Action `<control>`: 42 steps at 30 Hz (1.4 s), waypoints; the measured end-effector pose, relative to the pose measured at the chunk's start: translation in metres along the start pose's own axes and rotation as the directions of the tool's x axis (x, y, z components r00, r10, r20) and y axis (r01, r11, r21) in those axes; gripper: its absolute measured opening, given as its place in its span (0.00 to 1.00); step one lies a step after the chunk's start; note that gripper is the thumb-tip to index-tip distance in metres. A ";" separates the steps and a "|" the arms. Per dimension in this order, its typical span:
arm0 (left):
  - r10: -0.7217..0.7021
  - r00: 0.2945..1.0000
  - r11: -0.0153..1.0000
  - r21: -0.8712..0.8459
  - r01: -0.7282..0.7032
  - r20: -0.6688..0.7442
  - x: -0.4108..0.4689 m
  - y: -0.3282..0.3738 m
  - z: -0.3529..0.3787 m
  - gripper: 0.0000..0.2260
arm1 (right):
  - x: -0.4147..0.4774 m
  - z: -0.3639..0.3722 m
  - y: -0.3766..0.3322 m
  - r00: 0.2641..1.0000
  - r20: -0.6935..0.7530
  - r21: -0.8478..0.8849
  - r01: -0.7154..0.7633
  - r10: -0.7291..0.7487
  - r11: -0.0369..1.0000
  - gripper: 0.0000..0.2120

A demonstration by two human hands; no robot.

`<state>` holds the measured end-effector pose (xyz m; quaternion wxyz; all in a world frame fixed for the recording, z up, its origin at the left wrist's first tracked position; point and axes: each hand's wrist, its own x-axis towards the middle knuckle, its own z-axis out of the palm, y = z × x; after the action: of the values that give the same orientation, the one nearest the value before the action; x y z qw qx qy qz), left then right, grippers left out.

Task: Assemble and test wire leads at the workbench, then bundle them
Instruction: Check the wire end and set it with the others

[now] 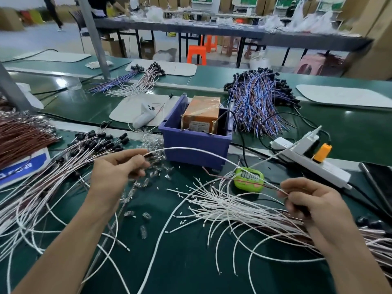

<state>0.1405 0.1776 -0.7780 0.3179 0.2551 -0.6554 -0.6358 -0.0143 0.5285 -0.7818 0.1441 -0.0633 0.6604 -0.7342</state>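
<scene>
I am pinching one end of a white wire lead (191, 148) in my left hand (118, 166) and its stripped end in my right hand (307, 200), fingers curled on it. It is arching crosswise between them above the bench. The blue bin (195, 143) holding the orange box (201, 113) is sitting just beyond, nearer my left hand.

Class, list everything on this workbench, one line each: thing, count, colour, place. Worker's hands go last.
bin: one, blue-purple, bench centre
box: one, orange, inside the bin
timer: one, green, right of centre
power strip: one, white, far right
heaped leads: many, blue and brown, behind the bin
black-tipped leads: many, white, left
loose leads: many, white, lower right
caps: many, clear, scattered centre
held lead: one, white, arching in front of the bin
left hand: pinching the held lead
right hand: pinching its other end
</scene>
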 end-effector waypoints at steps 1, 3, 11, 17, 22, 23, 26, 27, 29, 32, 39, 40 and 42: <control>0.001 0.999 1.000 -0.007 -0.001 0.036 -0.003 0.000 0.003 0.15 | -0.001 0.001 -0.001 0.999 0.031 0.028 -0.012 0.012 1.000 0.17; 0.013 0.995 0.999 0.034 -0.017 0.098 -0.009 -0.002 0.010 0.17 | -0.004 0.006 -0.001 0.994 0.103 0.057 -0.035 0.029 0.998 0.15; 0.051 0.838 0.997 0.015 -0.070 0.543 -0.029 -0.003 0.029 0.23 | -0.011 0.028 0.006 0.980 0.193 -0.029 -0.047 0.051 0.998 0.17; 0.077 0.819 0.994 -0.103 -0.022 0.569 -0.029 -0.006 0.029 0.07 | -0.010 0.026 0.007 0.979 0.200 -0.065 -0.028 0.041 0.997 0.17; -0.021 0.821 0.993 -0.084 0.084 0.570 -0.030 -0.006 0.029 0.17 | -0.010 0.025 0.008 0.973 0.226 -0.116 -0.021 0.047 0.993 0.17; -0.048 0.831 0.991 -0.079 0.110 0.554 -0.030 -0.006 0.031 0.18 | -0.011 0.025 0.008 0.971 0.235 -0.120 -0.020 0.048 0.993 0.17; -0.142 0.857 0.984 -0.025 0.177 0.495 -0.028 -0.009 0.038 0.18 | -0.013 0.026 0.006 0.964 0.261 -0.126 -0.026 0.059 0.992 0.16; -0.161 0.858 0.982 -0.006 0.187 0.489 -0.028 -0.010 0.039 0.18 | -0.013 0.025 0.005 0.962 0.266 -0.129 -0.032 0.065 0.991 0.16; -0.174 0.850 0.982 0.022 0.188 0.497 -0.028 -0.011 0.040 0.18 | -0.013 0.025 0.004 0.959 0.273 -0.140 -0.041 0.079 0.989 0.16; -0.171 0.826 0.984 0.058 0.166 0.537 -0.030 -0.009 0.039 0.11 | -0.013 0.026 0.003 0.956 0.280 -0.145 -0.045 0.085 0.988 0.16; -0.154 0.823 0.984 0.008 0.179 0.547 -0.029 -0.007 0.038 0.08 | -0.014 0.026 0.003 0.954 0.287 -0.143 -0.044 0.084 0.989 0.16; -0.146 0.823 0.986 0.014 0.166 0.549 -0.029 -0.009 0.038 0.08 | -0.014 0.026 0.003 0.955 0.286 -0.141 -0.042 0.081 0.989 0.16; -0.135 0.832 0.991 0.073 0.113 0.539 -0.027 -0.013 0.037 0.14 | -0.014 0.026 0.003 0.956 0.281 -0.128 -0.047 0.082 0.991 0.17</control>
<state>0.1302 0.2213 -0.7935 0.0727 0.1129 -0.7126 -0.6886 0.0068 0.5078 -0.7801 0.2579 -0.1557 0.6772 -0.6713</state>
